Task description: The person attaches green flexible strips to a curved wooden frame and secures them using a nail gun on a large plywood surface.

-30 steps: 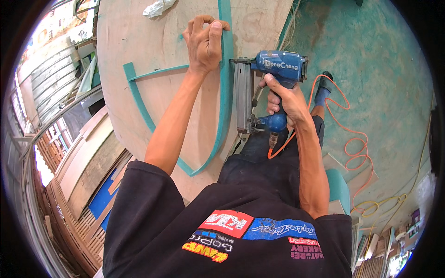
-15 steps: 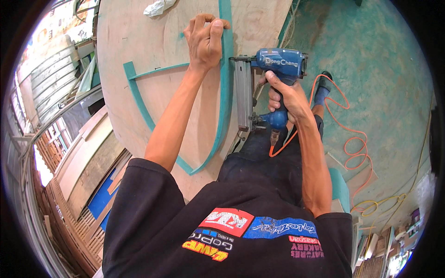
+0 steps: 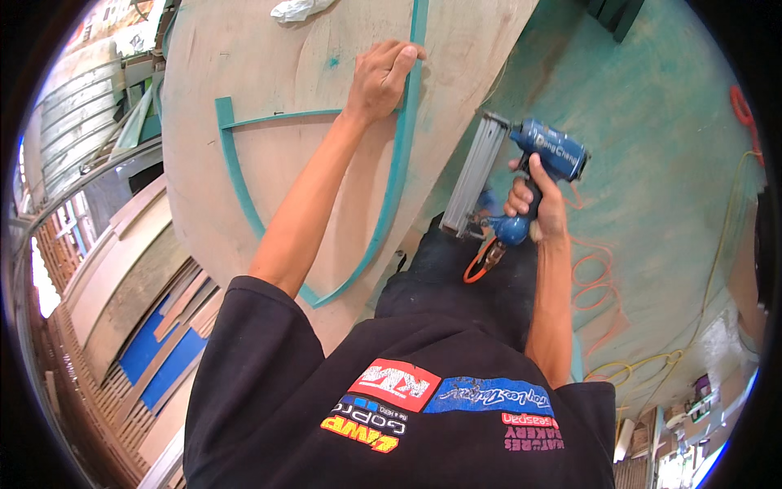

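Note:
A curved teal wooden frame (image 3: pixel 397 167) rests on a broad plywood sheet (image 3: pixel 326 179). My left hand (image 3: pixel 381 81) is closed on the upper part of its long right-hand strip, fingers curled over the edge. In my right hand (image 3: pixel 538 200) is a blue pneumatic nail gun (image 3: pixel 550 151), gripped by its handle. The gun is tilted and stands off to the right of the plywood, apart from the frame. An orange air hose (image 3: pixel 472 269) is coupled to the bottom of its handle.
A crumpled white piece (image 3: pixel 300 10) sits at the plywood's far edge. Small nails (image 3: pixel 278 112) show near the frame. The orange hose lies coiled on the teal-stained floor (image 3: pixel 652 204) to the right, near a yellow hose (image 3: pixel 635 371). Wooden boards (image 3: pixel 134 301) are stacked at left.
The nail gun has swung right and away from beside the frame's right strip, and now tilts. My left hand stays on that strip. The whole view has shifted a little.

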{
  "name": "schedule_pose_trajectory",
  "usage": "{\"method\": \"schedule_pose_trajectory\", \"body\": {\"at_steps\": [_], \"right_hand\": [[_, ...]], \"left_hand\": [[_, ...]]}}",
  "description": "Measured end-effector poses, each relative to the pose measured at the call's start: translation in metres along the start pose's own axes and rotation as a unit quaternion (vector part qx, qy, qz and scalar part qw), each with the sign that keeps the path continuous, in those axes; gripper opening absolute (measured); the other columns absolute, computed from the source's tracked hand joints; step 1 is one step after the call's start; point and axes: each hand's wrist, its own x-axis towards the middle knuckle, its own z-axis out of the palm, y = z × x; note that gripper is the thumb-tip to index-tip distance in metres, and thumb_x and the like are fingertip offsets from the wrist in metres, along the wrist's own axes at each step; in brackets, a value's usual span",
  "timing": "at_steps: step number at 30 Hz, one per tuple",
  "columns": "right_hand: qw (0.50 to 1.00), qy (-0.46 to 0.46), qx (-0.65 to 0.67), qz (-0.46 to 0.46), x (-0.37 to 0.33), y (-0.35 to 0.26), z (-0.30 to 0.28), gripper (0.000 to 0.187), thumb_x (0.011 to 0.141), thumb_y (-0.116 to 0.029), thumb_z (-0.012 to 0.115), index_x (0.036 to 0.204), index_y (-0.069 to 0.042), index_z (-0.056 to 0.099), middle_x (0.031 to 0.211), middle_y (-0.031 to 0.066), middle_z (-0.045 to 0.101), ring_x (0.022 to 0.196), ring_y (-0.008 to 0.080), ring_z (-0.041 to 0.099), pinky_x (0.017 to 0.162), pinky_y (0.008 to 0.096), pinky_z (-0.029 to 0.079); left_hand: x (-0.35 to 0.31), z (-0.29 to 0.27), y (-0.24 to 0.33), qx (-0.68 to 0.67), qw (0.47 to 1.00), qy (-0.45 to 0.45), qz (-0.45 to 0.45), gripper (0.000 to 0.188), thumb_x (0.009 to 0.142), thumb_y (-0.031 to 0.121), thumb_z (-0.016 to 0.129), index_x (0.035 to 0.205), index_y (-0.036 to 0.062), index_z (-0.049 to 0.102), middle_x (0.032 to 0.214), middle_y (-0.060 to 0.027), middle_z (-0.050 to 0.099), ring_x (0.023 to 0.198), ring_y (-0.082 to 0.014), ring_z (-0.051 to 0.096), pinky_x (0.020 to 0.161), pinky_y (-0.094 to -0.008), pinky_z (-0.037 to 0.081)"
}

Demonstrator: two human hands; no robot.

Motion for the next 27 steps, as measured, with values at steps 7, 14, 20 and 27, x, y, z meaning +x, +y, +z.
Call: {"method": "schedule_pose_trajectory", "body": {"at_steps": [7,14,20,27], "right_hand": [[0.998,0.043,-0.028,-0.021,-0.069,-0.054,-0.024,0.035,0.103,-0.038,0.056,0.108,-0.003,0.061,0.056,-0.0046,0.038,0.046,0.0092,0.040,0.050,0.0287,0.040],[0.988,0.125,-0.069,-0.059,-0.068,-0.078,-0.020,0.034,0.102,-0.040,0.057,0.108,-0.008,0.062,0.055,-0.0055,0.037,0.046,0.0085,0.040,0.050,0.0284,0.040],[0.985,0.113,-0.111,-0.069,-0.070,-0.095,-0.008,0.034,0.101,-0.041,0.058,0.109,-0.008,0.062,0.056,-0.0035,0.041,0.049,0.0104,0.044,0.055,0.0319,0.043],[0.957,0.134,-0.118,-0.229,-0.062,-0.149,0.034,0.037,0.100,-0.043,0.059,0.113,-0.008,0.062,0.063,-0.0013,0.046,0.057,0.0120,0.047,0.061,0.0327,0.044]], "left_hand": [[-0.041,-0.004,0.049,0.000,0.952,0.297,-0.067,0.028,0.100,0.024,0.053,0.109,0.0015,0.067,0.097,-0.0141,0.064,0.090,-0.0279,0.059,0.083,-0.0430,0.046],[-0.142,0.044,0.110,0.101,0.923,0.235,-0.289,0.037,0.089,0.035,0.072,0.095,0.0003,0.061,0.092,-0.0118,0.064,0.086,-0.0278,0.060,0.079,-0.0406,0.048],[-0.101,0.040,0.107,0.182,0.895,0.206,-0.352,0.041,0.081,0.039,0.079,0.089,0.0042,0.060,0.088,-0.0105,0.062,0.087,-0.0302,0.060,0.076,-0.0421,0.044],[-0.097,0.047,0.088,0.184,0.898,0.284,-0.281,0.028,0.079,0.025,0.080,0.082,0.0064,0.059,0.079,-0.0067,0.059,0.079,-0.0252,0.060,0.073,-0.0390,0.043]]}}
